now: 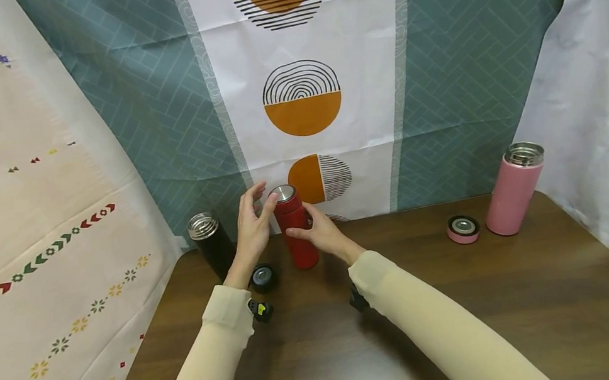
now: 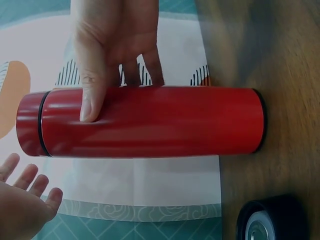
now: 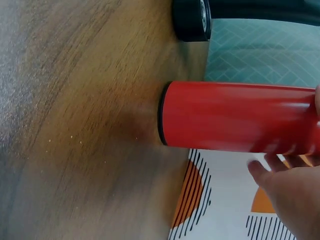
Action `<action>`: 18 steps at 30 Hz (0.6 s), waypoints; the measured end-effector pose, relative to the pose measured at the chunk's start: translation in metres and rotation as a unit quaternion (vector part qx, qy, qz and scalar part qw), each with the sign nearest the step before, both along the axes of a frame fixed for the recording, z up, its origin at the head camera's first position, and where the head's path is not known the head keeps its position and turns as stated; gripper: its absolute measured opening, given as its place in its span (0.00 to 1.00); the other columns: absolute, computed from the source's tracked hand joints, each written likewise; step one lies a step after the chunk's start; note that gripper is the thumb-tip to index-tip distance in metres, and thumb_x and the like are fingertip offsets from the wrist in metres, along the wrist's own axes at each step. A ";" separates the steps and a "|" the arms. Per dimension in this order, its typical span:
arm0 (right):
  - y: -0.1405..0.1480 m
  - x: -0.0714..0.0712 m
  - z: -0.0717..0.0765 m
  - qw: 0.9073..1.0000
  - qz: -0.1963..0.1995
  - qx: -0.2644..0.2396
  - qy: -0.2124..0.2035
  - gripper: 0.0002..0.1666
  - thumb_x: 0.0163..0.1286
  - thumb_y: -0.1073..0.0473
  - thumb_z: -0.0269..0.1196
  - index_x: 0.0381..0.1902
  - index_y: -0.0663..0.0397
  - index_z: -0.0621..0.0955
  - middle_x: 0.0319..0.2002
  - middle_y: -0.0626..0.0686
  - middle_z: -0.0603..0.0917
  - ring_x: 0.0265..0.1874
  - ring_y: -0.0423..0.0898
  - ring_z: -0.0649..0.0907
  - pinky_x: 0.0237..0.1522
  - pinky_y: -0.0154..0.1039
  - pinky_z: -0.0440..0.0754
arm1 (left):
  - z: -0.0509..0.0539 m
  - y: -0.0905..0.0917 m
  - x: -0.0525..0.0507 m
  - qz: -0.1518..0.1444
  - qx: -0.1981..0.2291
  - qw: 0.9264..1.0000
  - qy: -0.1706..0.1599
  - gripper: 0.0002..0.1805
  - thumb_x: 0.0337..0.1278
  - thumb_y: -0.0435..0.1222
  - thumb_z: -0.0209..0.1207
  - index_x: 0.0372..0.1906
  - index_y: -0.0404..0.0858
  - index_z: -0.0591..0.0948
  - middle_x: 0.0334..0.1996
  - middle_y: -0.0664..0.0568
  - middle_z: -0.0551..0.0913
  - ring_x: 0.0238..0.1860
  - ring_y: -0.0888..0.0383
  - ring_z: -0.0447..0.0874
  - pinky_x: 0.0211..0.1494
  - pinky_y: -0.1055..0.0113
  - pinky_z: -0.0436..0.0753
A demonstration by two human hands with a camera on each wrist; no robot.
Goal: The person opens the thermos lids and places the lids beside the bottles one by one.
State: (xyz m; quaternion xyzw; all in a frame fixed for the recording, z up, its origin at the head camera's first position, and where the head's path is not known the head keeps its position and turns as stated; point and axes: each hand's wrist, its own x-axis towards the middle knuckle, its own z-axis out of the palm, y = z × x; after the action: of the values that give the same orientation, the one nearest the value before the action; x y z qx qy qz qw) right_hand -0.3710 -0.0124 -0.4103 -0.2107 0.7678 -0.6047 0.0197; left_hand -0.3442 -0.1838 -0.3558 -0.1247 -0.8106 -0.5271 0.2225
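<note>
A red thermos bottle (image 1: pixel 300 235), its lid (image 2: pixel 31 124) seated on top, stands upright on the table near the patterned cloth. My right hand (image 1: pixel 323 232) grips its upper body, the thumb (image 2: pixel 92 100) lying across the red side and the fingers reaching behind. Beside the lid hovers my left hand (image 1: pixel 253 228), its fingers spread and apart from the bottle in the left wrist view. Left of it is a black thermos bottle (image 1: pixel 214 245) without a lid, partly hidden by my left hand and wrist. A black lid (image 1: pixel 263 277) lies in front of the bottles.
At the right of the wooden table (image 1: pixel 438 300) stands an uncapped pink thermos bottle (image 1: pixel 514 192), with its pink lid (image 1: pixel 463 229) lying to its left. A green and white cloth (image 1: pixel 363 107) hangs right behind the table's back edge.
</note>
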 end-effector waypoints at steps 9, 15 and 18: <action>0.004 0.005 -0.001 1.000 -0.029 0.012 -0.002 0.42 0.70 0.53 0.73 0.75 0.55 0.69 0.66 0.59 0.78 0.63 0.58 0.79 0.69 0.56 0.74 | -0.001 0.003 0.002 -0.010 0.003 1.000 -0.011 0.31 0.76 0.48 0.58 0.74 0.39 0.69 0.69 0.44 0.70 0.71 0.48 0.65 0.77 0.44 0.63; 0.018 0.006 0.006 0.999 -0.033 0.021 0.004 0.43 0.68 0.53 0.74 0.75 0.56 0.69 0.67 0.58 0.78 0.66 0.57 0.76 0.71 0.57 0.71 | 0.012 0.009 0.009 -0.026 -0.004 1.000 0.005 0.29 0.76 0.46 0.58 0.74 0.38 0.70 0.69 0.42 0.70 0.71 0.46 0.66 0.77 0.45 0.65; 0.027 0.010 0.008 0.999 -0.029 0.025 0.001 0.43 0.67 0.53 0.74 0.75 0.56 0.70 0.66 0.58 0.78 0.64 0.57 0.78 0.69 0.56 0.74 | 0.016 0.011 0.012 -0.035 -0.003 0.999 0.011 0.28 0.76 0.44 0.58 0.73 0.37 0.71 0.68 0.41 0.71 0.71 0.46 0.67 0.76 0.45 0.65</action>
State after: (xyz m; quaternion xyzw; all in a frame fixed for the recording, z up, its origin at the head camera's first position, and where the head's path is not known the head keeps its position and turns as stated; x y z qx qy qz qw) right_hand -0.3607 0.0151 -0.4019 -0.1884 0.7884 -0.5856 0.0061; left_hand -0.3318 -0.1733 -0.3394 -0.1598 -0.8048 -0.5308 0.2123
